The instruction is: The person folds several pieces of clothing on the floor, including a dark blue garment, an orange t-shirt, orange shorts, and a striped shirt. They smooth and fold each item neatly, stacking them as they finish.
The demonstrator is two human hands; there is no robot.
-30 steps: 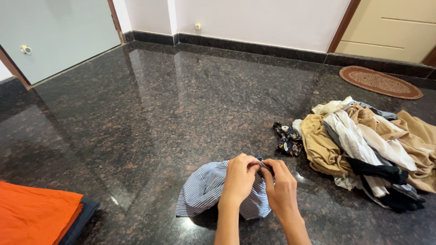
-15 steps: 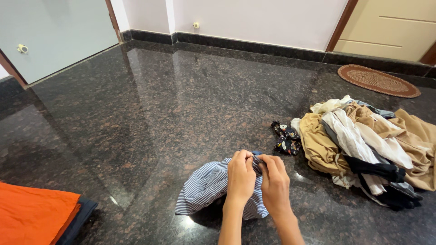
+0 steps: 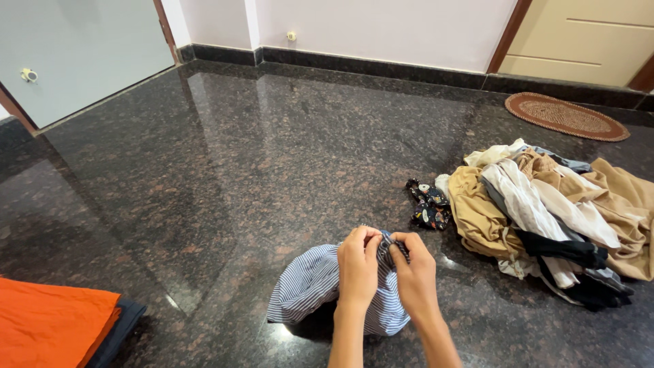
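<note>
Both hands at the top edge of a blue-and-white striped garment (image 3: 310, 286) that lies bunched on the dark polished stone floor (image 3: 225, 177), directly in front of the person. Left hand (image 3: 359, 262) and right hand (image 3: 412, 272) side by side, almost touching, fingers closed and pinching a small fold of the striped cloth between them; rest of the garment trails down and to the left on the floor.

Right of the hands, near: small dark patterned cloth (image 3: 428, 204). Beyond it, a loose pile of clothes (image 3: 552, 211) in tan, white and black. Bottom left corner, well apart: folded orange cloth (image 3: 51, 330) on top of a dark one. Oval doormat (image 3: 565, 116) by the far door.

Judgement on handling: the grip is narrow and the cloth is crumpled. Keep both pinches on the same edge, draw the hands apart along it to take out slack, and lift enough for the body of the garment to hang or spread flat.
</note>
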